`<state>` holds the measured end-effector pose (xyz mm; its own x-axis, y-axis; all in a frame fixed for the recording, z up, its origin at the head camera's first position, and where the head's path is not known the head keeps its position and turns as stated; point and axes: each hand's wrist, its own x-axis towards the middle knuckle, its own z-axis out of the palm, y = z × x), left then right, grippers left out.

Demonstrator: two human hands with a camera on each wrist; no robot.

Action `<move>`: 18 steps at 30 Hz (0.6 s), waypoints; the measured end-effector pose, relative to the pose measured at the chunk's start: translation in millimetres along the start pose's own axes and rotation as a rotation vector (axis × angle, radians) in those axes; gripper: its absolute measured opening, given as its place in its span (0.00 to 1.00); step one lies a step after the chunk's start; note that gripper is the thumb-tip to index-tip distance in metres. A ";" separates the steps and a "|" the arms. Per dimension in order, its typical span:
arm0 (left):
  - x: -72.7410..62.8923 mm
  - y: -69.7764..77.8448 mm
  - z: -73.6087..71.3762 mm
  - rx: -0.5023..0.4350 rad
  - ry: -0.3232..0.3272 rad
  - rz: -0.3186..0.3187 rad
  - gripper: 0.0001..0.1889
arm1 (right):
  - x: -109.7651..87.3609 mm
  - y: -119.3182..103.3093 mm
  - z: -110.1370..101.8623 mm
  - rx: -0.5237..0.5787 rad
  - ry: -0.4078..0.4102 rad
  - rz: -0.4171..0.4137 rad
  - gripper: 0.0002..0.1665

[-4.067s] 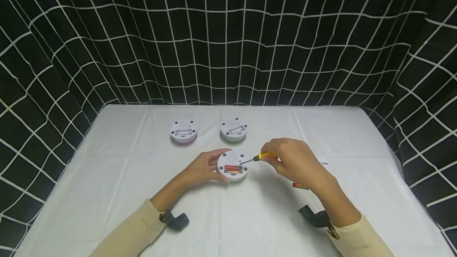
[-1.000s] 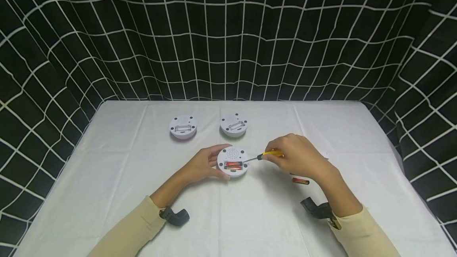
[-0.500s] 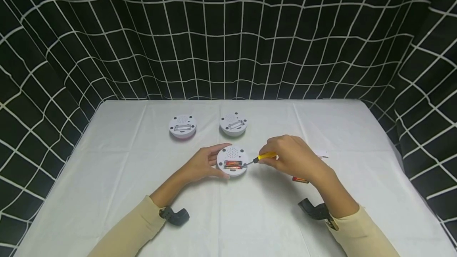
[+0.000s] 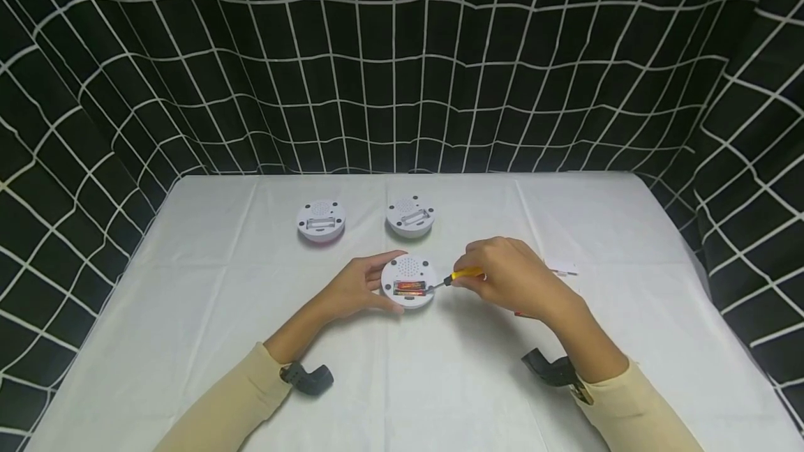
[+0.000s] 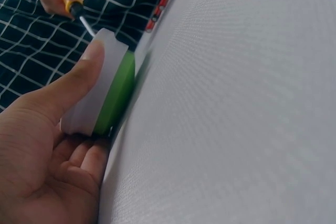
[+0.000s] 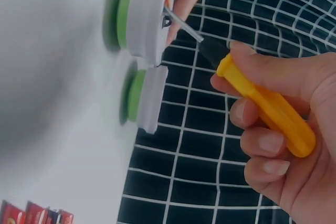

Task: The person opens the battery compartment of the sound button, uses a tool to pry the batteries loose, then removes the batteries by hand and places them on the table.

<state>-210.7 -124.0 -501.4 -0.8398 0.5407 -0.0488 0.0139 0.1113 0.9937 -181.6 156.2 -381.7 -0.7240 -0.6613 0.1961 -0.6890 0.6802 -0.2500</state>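
Note:
A round white battery-powered device [image 4: 408,267] with a speaker grille and a green lower side is in the middle of the table, its battery side up. My left hand [image 4: 354,291] grips its left rim between thumb and fingers. Two red batteries [image 4: 410,288] sit in its compartment. My right hand [image 4: 511,277] holds a screwdriver [image 6: 268,106] by its yellow handle. In the head view the metal tip meets the right end of the compartment, by the lower battery; the exact contact is too small to tell.
Two similar devices [image 4: 321,220] [image 4: 410,216] stand farther back, their battery compartments uncovered and without batteries. Loose red batteries [image 6: 34,216] lie on the white cloth, mostly hidden by my right hand in the head view. A small white piece [image 4: 562,269] lies beyond that hand. A black gridded curtain [image 4: 396,89] encloses the table.
The screwdriver tip has shifted from the compartment's upper right to its lower right end. The upper battery, tilted a second ago, now lies level. My left hand keeps its grip.

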 end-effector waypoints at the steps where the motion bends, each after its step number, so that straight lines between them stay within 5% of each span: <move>1: 0.5 -0.2 -0.1 0.005 0.001 -0.001 0.52 | 0.4 -1.3 -0.8 -0.001 -0.001 0.000 0.05; 18: 0.7 0.4 1.3 0.030 0.021 -0.024 0.51 | 23.5 -28.4 -12.3 -0.126 -0.075 -0.058 0.13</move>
<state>-210.6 -122.5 -501.3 -0.8515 0.5197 -0.0703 0.0093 0.1489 0.9888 -179.4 125.2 -358.3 -0.6820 -0.7190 0.1342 -0.7314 0.6717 -0.1183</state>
